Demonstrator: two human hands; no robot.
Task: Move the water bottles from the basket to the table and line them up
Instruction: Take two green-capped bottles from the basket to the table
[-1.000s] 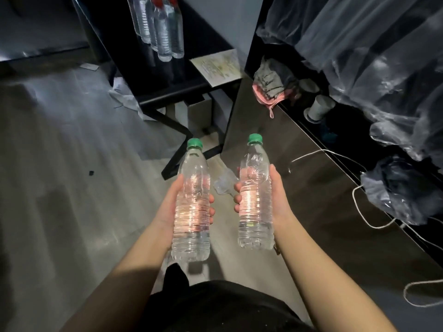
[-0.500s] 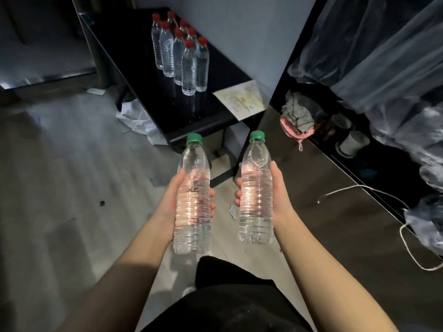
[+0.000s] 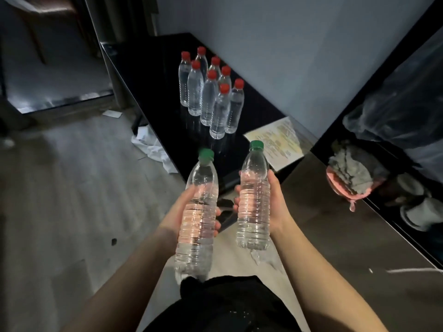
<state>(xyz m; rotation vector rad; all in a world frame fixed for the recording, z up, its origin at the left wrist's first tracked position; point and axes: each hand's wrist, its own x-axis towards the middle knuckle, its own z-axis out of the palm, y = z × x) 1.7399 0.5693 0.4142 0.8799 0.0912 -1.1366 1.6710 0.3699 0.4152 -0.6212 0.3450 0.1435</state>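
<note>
Two water-filled bottles [image 3: 196,219] — left hand [image 3: 175,212] clasping one, right hand [image 3: 275,202] the other.

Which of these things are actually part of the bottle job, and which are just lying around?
Belongs to the job: left green-capped bottle in the left hand; right green-capped bottle in the right hand; red-capped bottles on the black table.
Just lying about: printed sheet; crumpled paper on the floor; grey-and-pink cloth.

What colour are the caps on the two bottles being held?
Green on both: the left hand's bottle cap and the right hand's bottle cap, clear in the head view.
</note>
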